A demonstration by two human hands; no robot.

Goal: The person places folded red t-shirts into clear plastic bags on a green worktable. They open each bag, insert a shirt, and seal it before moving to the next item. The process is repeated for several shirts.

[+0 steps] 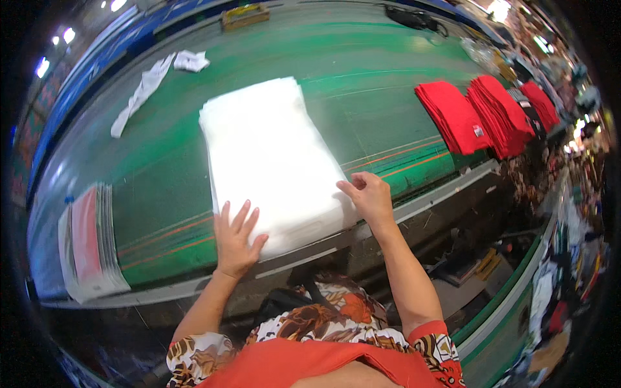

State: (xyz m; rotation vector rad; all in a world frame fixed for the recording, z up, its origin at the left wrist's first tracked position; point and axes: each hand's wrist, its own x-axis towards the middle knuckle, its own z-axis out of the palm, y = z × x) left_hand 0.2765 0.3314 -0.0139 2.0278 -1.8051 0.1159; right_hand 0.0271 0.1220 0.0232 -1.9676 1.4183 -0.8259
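In front of me a tall stack of white, thin sheets or flat bags [275,152] lies on the green table, its near edge close to the table's front. My left hand [238,239] rests with fingers spread on the stack's near left corner. At the right edge of the stack, my right hand [370,197] has its fingers curled and the thumb close to the forefinger. Whether a sheet's edge is caught between them is too unclear to see.
Folded red garments [454,116] lie in piles on the right. Packed garments in clear bags [87,239] stand at the left. White strips [143,94], a yellow box [245,16] and a dark object [414,18] lie farther back. A metal edge [446,197] borders the table.
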